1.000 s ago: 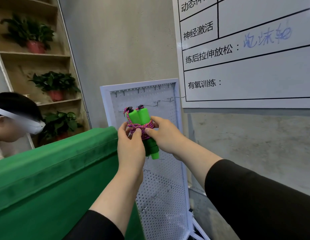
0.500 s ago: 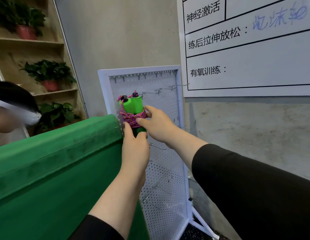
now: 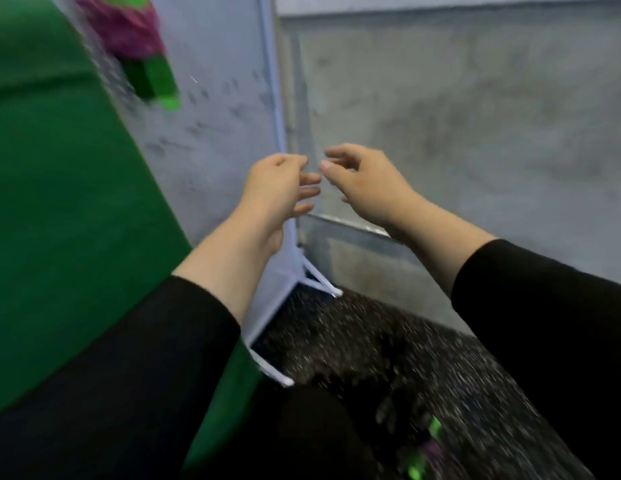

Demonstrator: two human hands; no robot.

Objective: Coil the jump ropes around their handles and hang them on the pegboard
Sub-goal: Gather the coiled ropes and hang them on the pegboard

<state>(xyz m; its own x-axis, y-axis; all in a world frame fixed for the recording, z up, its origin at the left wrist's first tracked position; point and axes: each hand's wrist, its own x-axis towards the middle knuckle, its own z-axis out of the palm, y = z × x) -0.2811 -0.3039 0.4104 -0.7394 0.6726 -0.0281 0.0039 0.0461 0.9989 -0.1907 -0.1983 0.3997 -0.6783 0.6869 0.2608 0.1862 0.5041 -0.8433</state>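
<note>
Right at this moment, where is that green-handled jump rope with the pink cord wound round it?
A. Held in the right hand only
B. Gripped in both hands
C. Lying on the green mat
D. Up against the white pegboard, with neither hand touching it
D: the coiled jump rope sits against the pegboard, while the left hand and right hand are lower down, empty.

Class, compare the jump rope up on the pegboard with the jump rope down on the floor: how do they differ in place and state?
1. The jump rope on the pegboard sits high at the top left, against the pegboard; the jump rope on the floor lies low on the dark floor.
2. The pegboard rope is a tight bundle; the floor rope's state is too blurred to tell.
Both show green and purple; neither hand touches either.
</note>
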